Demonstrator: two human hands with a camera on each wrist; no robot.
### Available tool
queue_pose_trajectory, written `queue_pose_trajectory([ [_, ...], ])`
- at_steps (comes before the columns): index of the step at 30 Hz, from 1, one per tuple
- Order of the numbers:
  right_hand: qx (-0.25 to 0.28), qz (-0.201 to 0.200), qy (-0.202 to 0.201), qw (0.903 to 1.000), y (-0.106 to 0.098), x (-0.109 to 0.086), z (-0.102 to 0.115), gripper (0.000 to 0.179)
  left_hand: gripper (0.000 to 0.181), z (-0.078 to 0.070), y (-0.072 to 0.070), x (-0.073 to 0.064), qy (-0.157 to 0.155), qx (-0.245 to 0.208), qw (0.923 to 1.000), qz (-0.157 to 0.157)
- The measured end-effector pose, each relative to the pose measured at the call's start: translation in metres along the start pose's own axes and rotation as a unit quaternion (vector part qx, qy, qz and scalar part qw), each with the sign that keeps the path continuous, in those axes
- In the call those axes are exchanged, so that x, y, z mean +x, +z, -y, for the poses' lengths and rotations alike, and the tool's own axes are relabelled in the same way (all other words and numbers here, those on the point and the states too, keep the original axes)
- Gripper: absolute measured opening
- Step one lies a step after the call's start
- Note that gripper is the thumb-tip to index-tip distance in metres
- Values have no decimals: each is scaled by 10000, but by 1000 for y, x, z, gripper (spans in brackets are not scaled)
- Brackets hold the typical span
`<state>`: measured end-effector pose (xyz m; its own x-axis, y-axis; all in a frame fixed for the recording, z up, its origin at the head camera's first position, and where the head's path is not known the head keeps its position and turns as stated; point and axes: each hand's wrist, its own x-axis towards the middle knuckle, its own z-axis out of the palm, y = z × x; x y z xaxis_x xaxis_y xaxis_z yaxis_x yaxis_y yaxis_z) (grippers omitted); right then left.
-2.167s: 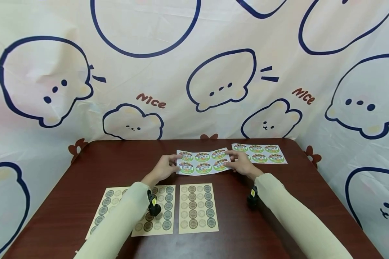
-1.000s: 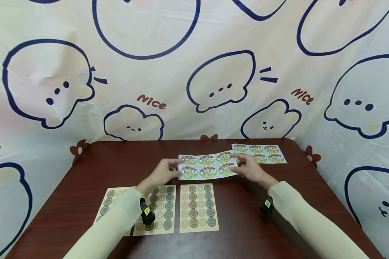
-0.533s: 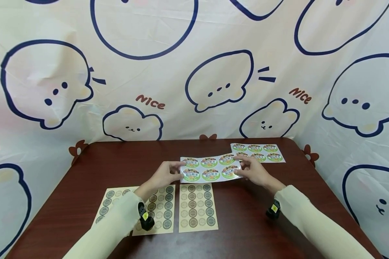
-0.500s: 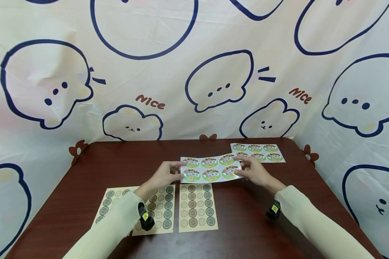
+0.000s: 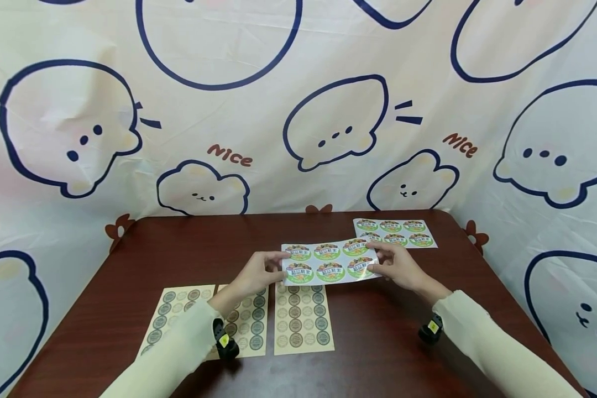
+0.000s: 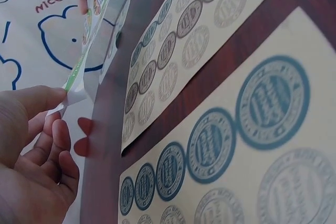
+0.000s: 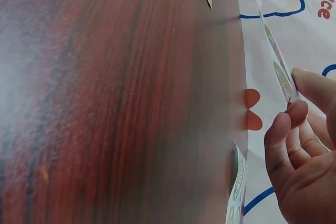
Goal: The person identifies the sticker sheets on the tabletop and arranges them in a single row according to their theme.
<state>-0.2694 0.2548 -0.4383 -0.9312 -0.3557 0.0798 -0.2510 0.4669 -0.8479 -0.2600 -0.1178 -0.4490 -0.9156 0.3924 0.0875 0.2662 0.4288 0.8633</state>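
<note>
Both hands hold up a white sticker sheet point(image 5: 312, 264) printed with two rows of green oval labels. My left hand point(image 5: 256, 275) pinches its left edge between thumb and fingers; the left wrist view shows that left hand point(image 6: 39, 145) with the sheet seen nearly edge-on. At the opposite edge, my right hand point(image 5: 402, 266) pinches the sheet, and the right wrist view shows the right hand's point(image 7: 304, 145) thumb and fingertips on its border. The held sheet tilts toward the head camera, above the dark wooden table, and overlaps the top of a cream sticker sheet point(image 5: 303, 323) in this view.
A second white sheet of oval labels point(image 5: 420, 232) lies at the table's back right. Two more cream sheets with round stickers lie at the left, the middle cream sheet point(image 5: 251, 329) partly under my left forearm. A patterned cloth point(image 5: 273, 188) hangs behind the table point(image 5: 189, 249).
Both hands have carried the held sheet a little to the right and nearer to me, and the right forearm has shifted right. The sheets on the table have stayed put.
</note>
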Motion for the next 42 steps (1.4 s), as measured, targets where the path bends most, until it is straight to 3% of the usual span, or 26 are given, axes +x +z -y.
queue_pose_trajectory([
  [18,29,-130,176,9998,-11,-28,-12,56,44,-10,20,-4,288,-372,9987,180],
  [30,-97,-228,143,9996,-26,-53,-26,55,42,-19,49,-9,381,-676,9957,511],
  [42,-201,-251,38,9995,-37,-76,-36,53,42,-29,72,-11,246,-753,9956,506],
])
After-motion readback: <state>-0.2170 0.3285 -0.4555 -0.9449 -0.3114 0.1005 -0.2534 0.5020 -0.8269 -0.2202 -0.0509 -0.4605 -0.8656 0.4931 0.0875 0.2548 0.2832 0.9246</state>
